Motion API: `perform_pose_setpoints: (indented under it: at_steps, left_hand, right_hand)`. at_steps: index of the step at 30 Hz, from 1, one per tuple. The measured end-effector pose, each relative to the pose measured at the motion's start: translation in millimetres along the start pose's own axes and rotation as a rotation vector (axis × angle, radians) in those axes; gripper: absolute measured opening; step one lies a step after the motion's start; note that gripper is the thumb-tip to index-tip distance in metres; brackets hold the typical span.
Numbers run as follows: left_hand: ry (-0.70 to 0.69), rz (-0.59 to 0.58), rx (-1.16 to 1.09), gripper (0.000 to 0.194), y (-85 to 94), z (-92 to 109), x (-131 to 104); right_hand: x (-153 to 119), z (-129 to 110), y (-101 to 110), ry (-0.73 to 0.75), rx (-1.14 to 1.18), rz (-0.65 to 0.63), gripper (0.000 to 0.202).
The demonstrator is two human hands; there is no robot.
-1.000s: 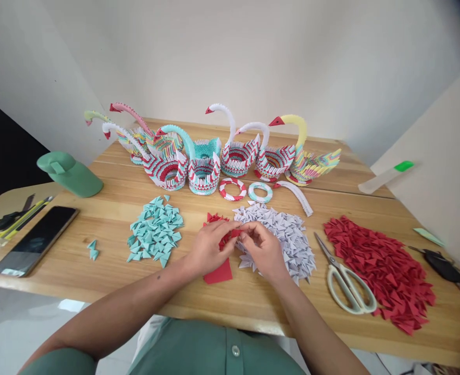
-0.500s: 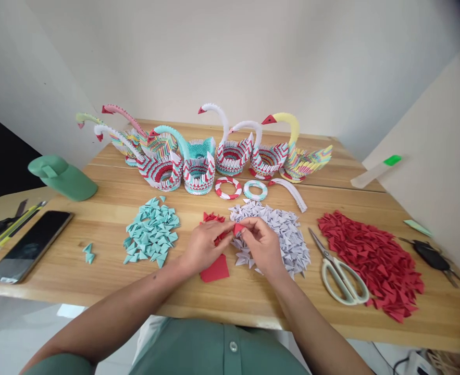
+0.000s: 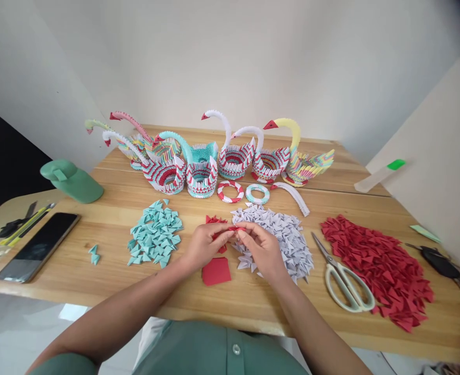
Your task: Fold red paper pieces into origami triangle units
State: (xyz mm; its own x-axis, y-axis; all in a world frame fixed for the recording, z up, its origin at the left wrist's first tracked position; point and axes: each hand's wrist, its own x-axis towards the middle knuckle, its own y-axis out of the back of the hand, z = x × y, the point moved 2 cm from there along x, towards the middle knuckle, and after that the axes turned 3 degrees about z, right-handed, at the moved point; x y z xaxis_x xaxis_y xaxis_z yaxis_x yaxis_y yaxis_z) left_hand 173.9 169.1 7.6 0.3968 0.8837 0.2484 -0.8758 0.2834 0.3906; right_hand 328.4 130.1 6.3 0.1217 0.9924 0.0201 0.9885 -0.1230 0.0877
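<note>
Between my two hands is a small red paper piece (image 3: pixel 237 228), pinched at its ends by the fingertips. My left hand (image 3: pixel 208 244) is closed on its left side, partly covering a small group of red folded pieces (image 3: pixel 215 220). My right hand (image 3: pixel 264 251) grips the other side and lies over the pile of white folded pieces (image 3: pixel 292 242). Flat red paper (image 3: pixel 216 271) lies on the table just below my left hand. Teal folded pieces (image 3: pixel 156 234) are heaped to the left, and a large heap of red folded pieces (image 3: pixel 382 271) is at the right.
Scissors (image 3: pixel 347 284) lie right of the white pile. Several paper swans (image 3: pixel 201 177) stand at the back, with two paper rings (image 3: pixel 230 192) and a curved neck piece (image 3: pixel 292 197) before them. A phone (image 3: pixel 38 247) and green bottle (image 3: pixel 73 181) are at the left, keys (image 3: pixel 440 263) far right.
The red piece between my fingers has turned and now looks thinner, with my fingertips closer over it. The whole view has shifted slightly, so the table items appear a little further right and lower.
</note>
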Motion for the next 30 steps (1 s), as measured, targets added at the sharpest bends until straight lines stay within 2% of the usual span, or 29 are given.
perform_pose_setpoints:
  at_steps: [4, 9, 16, 20, 24, 26, 30]
  left_hand:
    - [0.087, -0.040, -0.120, 0.025, -0.8, -3.3, 0.8]
    - [0.052, -0.050, -0.170, 0.027, 0.1, -1.9, -0.4]
    - [-0.023, -0.046, -0.132, 0.024, -0.3, -1.1, 1.4]
    - [-0.019, -0.020, -0.135, 0.022, -0.9, -2.0, 2.0]
    - [0.042, -0.038, -0.238, 0.017, -1.1, -2.3, 0.6]
    - [0.099, -0.042, -0.313, 0.018, -1.5, -3.7, 0.1]
    - [0.221, -0.054, -0.527, 0.030, -2.8, -5.7, 0.9]
  right_hand:
    - [1.0, -2.4, 2.1, 0.004, -0.019, 0.012, 0.025]
    - [2.1, -1.4, 5.2, 0.035, -0.098, 0.052, 0.025]
    - [2.0, -2.4, 6.5, 0.031, -0.092, 0.076, 0.026]
    - [0.9, -1.6, 4.9, 0.037, -0.054, 0.034, 0.025]
    - [-1.7, 1.1, 4.1, 0.050, -0.089, -0.006, 0.024]
    - [-2.7, 0.4, 4.6, 0.117, -0.155, -0.002, 0.022]
    - [-4.3, -5.5, 5.7, 0.378, -0.308, 0.023, 0.018]
